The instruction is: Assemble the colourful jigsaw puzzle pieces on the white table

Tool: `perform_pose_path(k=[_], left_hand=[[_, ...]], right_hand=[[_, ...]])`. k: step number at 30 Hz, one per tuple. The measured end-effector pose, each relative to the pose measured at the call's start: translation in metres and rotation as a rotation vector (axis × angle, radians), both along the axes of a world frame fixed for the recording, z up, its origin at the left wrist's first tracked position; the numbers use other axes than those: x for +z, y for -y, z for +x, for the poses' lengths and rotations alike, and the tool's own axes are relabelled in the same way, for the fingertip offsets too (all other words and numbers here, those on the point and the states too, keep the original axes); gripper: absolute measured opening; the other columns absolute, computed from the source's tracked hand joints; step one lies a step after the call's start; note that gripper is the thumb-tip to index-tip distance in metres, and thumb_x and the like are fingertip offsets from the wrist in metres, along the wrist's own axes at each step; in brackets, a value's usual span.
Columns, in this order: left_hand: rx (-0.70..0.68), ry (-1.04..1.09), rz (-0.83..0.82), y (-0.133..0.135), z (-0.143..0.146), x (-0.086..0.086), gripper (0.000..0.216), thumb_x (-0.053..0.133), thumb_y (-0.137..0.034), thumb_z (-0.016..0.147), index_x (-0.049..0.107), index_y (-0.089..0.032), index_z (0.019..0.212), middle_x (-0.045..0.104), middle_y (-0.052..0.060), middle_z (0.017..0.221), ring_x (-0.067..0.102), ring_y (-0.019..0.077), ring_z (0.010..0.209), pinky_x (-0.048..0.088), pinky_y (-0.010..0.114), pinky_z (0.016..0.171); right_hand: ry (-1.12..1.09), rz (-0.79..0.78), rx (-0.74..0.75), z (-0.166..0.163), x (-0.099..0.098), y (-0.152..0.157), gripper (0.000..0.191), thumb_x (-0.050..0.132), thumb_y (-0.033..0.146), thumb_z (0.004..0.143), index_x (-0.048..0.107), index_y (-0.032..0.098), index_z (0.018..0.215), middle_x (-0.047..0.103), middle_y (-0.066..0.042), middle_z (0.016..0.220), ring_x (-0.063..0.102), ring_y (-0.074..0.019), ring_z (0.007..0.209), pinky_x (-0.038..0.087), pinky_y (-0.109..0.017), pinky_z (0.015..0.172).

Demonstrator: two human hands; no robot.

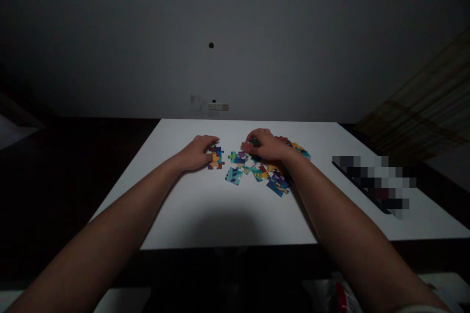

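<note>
Forearms fill the bottom corners, both stretched fwd over the white table (205, 215), L angled in from the left and R from the right, converging toward table centre. A red-and-white thing (341, 298) sits below the near table edge, too dark to id. Off to the right on the table lies a flat dark object (370, 183), blurred out.

Next out are loose pieces (235, 175), scattered btwn the two wrists. Teal and blue ones are nearest; some touch, some lie apart.

L hand (200, 152) lies palm down, fingers half-curled, tips resting on a small joined cluster (216, 158). It isn't closed round the cluster, just pressing from above. The cluster is at its fingertips, on the side toward R hand (266, 145).

R hand is palm down too, fingers narrowed on a reddish piece (245, 147) pinched at the tips, which point left. That piece sits just right of the cluster w/ a small gap btwn. L hand is nearer the cluster. Piece's long axis: can't tell, too dim.

A heap of pieces (299, 149) lies behind the R wrist. Beyond the table is a grey wall w/ a socket plate (218, 106).
</note>
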State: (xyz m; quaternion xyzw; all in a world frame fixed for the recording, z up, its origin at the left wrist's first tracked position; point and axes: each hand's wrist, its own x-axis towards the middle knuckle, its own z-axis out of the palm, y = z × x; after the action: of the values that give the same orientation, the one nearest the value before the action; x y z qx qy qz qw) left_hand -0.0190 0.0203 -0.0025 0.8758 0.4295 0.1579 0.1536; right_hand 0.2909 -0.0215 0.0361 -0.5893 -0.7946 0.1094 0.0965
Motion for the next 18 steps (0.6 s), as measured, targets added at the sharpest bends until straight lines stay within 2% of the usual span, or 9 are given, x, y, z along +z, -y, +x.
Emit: perform_pose_path(k=[3,6,9,12,15,18], left_hand=[[0.012,0.029,-0.006,0.001,0.001,0.000,0.073,0.065,-0.023,0.078,0.065,-0.016,0.151,0.069,0.012,0.152,0.061,0.0327,0.138,0.050,0.044,0.120],[0.021,0.063,-0.018,0.003,0.002,0.000,0.071,0.066,-0.022,0.080,0.065,-0.015,0.150,0.068,0.012,0.153,0.060,0.0328,0.140,0.048,0.045,0.122],[0.044,0.138,-0.028,0.006,0.005,0.002,0.061,0.064,-0.021,0.086,0.068,-0.012,0.146,0.072,0.014,0.145,0.062,0.0325,0.136,0.048,0.047,0.121],[0.047,0.316,-0.048,0.010,0.010,0.004,0.044,0.060,-0.031,0.099,0.073,-0.014,0.137,0.077,0.013,0.136,0.066,0.0300,0.129,0.050,0.047,0.118],[0.015,0.537,-0.145,0.013,0.016,0.003,0.043,0.070,-0.047,0.096,0.077,-0.017,0.127,0.080,0.012,0.125,0.072,0.0278,0.116,0.058,0.043,0.104],[-0.042,0.668,-0.287,0.016,0.021,0.002,0.052,0.079,-0.047,0.087,0.076,-0.017,0.129,0.081,0.010,0.107,0.075,0.0241,0.093,0.063,0.037,0.082]], right_hand=[[-0.093,0.013,-0.060,-0.002,-0.001,-0.003,0.023,0.059,0.035,0.108,0.073,0.027,0.124,0.076,-0.012,0.133,0.070,-0.0287,0.125,0.055,-0.037,0.107],[-0.179,0.060,-0.079,-0.005,0.000,-0.004,0.030,0.052,0.029,0.110,0.070,0.026,0.133,0.078,-0.012,0.132,0.074,-0.0240,0.117,0.058,-0.030,0.098],[-0.218,0.080,-0.093,-0.011,0.002,-0.003,0.034,0.052,0.029,0.111,0.068,0.027,0.141,0.077,-0.012,0.137,0.074,-0.0229,0.120,0.058,-0.028,0.100],[-0.346,-0.004,-0.099,-0.021,0.001,0.000,0.033,0.062,0.032,0.108,0.070,0.030,0.140,0.078,-0.010,0.137,0.074,-0.0249,0.124,0.061,-0.032,0.102],[-0.633,-0.034,-0.014,-0.032,-0.005,0.002,0.026,0.074,0.032,0.099,0.076,0.030,0.124,0.082,-0.010,0.124,0.077,-0.0295,0.118,0.064,-0.042,0.102],[-0.825,-0.055,0.100,-0.039,-0.012,0.002,0.015,0.077,0.032,0.094,0.078,0.029,0.109,0.084,-0.008,0.109,0.080,-0.0299,0.105,0.066,-0.046,0.098]])
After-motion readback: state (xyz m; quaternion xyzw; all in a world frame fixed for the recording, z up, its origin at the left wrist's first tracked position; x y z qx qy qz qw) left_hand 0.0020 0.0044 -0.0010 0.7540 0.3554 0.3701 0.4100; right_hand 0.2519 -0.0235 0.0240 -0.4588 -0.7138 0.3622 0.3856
